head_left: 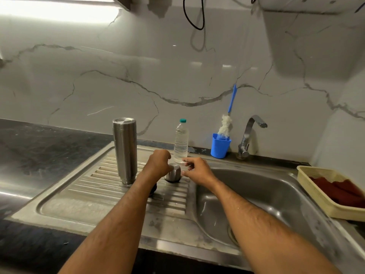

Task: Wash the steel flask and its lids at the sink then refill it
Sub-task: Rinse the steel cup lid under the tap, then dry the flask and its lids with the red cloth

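Observation:
The steel flask stands upside down on the ribbed drainboard, left of my hands. A domed steel cup lid rests mouth-down on the drainboard between my hands. My left hand has its fingers curled against the lid's left side. My right hand hovers just right of the lid, fingers loosely bent and holding nothing. A dark inner lid lies on the drainboard, mostly hidden under my left forearm.
A clear water bottle with a teal cap stands behind the lid. Further right are a blue cup holding a bottle brush, the tap and the sink basin. A cream basket with a red cloth sits at the right.

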